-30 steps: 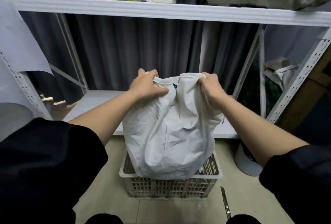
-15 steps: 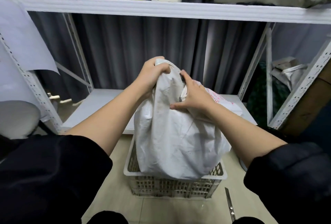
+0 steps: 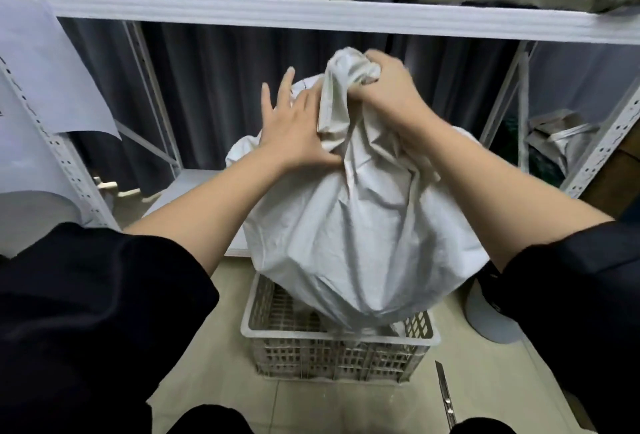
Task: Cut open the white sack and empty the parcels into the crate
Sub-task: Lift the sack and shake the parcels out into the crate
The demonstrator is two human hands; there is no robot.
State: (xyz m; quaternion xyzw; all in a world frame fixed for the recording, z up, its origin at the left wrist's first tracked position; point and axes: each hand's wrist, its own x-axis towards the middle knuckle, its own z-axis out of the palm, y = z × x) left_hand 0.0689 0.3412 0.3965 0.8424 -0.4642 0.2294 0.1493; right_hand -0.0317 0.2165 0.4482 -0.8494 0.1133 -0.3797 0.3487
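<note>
Since half a second ago the grip on the crumpled white woven sack (image 3: 349, 225) has swapped sides: the right hand (image 3: 388, 94), which was lying against the sack's shoulder, is now clenched round the bunched top corner, and the left hand (image 3: 294, 128), which held that corner, has let go and lies flat with fingers spread against the upper left flank of the fabric. The sack hangs upright over the white slatted plastic crate (image 3: 341, 354) on the pale tiled floor (image 3: 214, 357), its long axis roughly vertical, its bulging lower end just above or at the crate's rim; whether an opening faces down there cannot be told, and pale shapes inside the crate may be parcels already fallen. So the sack lies directly below the gripping right hand and just to the right of the open left one, both equally near. Judging by this, the emptying turns on lifting that top corner further so the load drops straight down into the crate. A slim utility knife (image 3: 445, 395) lies on the floor just right of the crate, well apart from both hands. White metal shelving (image 3: 311, 16) frames the scene behind.
</note>
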